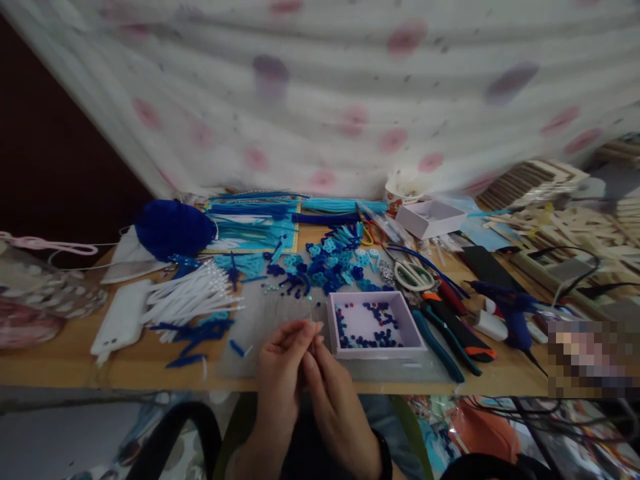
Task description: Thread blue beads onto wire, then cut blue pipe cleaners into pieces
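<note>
Both hands meet at the near edge of the tabletop [140,371], just left of a pale box [381,353]. The fingers of the left hand [281,355] and of the right hand [327,379] are bent and drawn narrow, with the tips almost touching. Something thin may be pinched there, but it is too small and blurred, so one cannot tell if the fingers are closed on it.

The small beads [385,338], mostly dark blue, lie loose inside the box, near its right side and its front wall. Behind the box there is a heap of blue flower-shaped pieces [327,263]; to the left lie white stems [187,293] with pearl-like tips. The pliers [440,343] rest on the right of the box, well within reach.

The step in hand seems to be fine fingertip work on a very small piece. The next move probably calls for a steady, light pinch, one hand keeping the piece still while the other makes small adjustments, and for care not to knock the open box beside them.
</note>
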`<state>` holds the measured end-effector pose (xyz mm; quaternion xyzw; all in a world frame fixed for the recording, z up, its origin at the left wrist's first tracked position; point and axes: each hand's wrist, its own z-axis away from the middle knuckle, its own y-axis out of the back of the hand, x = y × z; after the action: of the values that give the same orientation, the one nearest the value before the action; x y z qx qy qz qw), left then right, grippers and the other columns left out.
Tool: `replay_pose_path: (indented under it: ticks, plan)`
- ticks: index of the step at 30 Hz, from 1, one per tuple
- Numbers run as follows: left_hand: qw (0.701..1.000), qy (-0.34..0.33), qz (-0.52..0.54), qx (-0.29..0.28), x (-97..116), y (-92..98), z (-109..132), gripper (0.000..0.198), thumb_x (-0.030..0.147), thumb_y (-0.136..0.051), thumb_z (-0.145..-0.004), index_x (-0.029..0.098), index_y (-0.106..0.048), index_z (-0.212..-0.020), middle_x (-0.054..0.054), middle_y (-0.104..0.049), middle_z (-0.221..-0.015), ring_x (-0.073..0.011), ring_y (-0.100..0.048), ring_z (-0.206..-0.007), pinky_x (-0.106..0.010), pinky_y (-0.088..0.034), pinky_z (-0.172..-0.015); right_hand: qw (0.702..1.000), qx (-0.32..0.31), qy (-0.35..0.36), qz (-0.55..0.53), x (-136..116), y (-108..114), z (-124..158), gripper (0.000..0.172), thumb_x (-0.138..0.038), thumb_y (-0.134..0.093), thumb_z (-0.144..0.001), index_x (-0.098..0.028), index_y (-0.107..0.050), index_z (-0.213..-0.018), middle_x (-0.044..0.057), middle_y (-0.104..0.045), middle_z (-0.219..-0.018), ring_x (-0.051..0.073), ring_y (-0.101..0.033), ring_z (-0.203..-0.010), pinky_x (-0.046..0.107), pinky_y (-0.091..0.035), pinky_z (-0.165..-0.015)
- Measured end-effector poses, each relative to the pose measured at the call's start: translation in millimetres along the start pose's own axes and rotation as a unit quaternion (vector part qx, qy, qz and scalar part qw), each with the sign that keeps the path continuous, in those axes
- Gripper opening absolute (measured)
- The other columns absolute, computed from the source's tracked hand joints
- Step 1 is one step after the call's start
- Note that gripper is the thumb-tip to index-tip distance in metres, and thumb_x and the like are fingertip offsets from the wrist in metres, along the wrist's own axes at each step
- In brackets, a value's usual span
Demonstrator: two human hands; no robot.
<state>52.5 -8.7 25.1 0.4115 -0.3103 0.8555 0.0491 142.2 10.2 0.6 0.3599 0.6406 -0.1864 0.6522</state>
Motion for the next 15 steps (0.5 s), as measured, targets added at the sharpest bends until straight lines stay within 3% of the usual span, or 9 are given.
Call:
replay_pose_path:
  ticks: [5,8,11,15]
  plan:
    - [0.988,-0.126,-0.003,0.086,41,38.8,-38,0.034,0.02,-0.092,-0.041,0.016,-0.07,-0.067,0.001,-0.074,-0.064,-0.0096,-0.066,-0.056,-0.017,-0.051,-0.056,0.996,-0.053,-0.034,0.06,5,-16,-1,0.021,-0.032,-0.043,-0.098,-0.019,-0.058,-0.105,0.007,-0.067,-0.094,0.019,-0.063,-0.082,0.031,-0.049,-0.075]
    - [0.983,-0.144,-0.001,0.111,54,51.5,-49,0.033,0.018,-0.091,-0.041,0.016,-0.072,-0.068,0.001,-0.074,-0.065,-0.0082,-0.067,-0.059,-0.014,-0.051,-0.058,0.998,-0.041,-0.022,0.041,9,-25,-3,0.017,-0.026,-0.049,-0.095,-0.02,-0.058,-0.108,0.007,-0.065,-0.097,0.019,-0.062,-0.081,0.032,-0.049,-0.076]
    - [0.987,-0.113,-0.005,0.118,50,48.8,-47,0.036,0.018,-0.092,-0.041,0.015,-0.073,-0.071,0.0,-0.075,-0.066,-0.0069,-0.064,-0.055,-0.014,-0.05,-0.056,0.998,-0.042,-0.038,0.004,8,-31,-9,0.02,-0.025,-0.053,-0.092,-0.019,-0.057,-0.111,0.007,-0.067,-0.097,0.019,-0.064,-0.08,0.032,-0.05,-0.074]
    - [0.99,-0.095,-0.002,0.101,38,36.0,-43,0.037,0.022,-0.092,-0.041,0.015,-0.073,-0.071,-0.001,-0.075,-0.065,-0.0087,-0.066,-0.059,-0.017,-0.05,-0.061,0.989,-0.108,-0.082,-0.053,4,-31,-15,0.019,-0.032,-0.055,-0.093,-0.018,-0.064,-0.103,0.005,-0.071,-0.087,0.018,-0.065,-0.076,0.028,-0.049,-0.069]
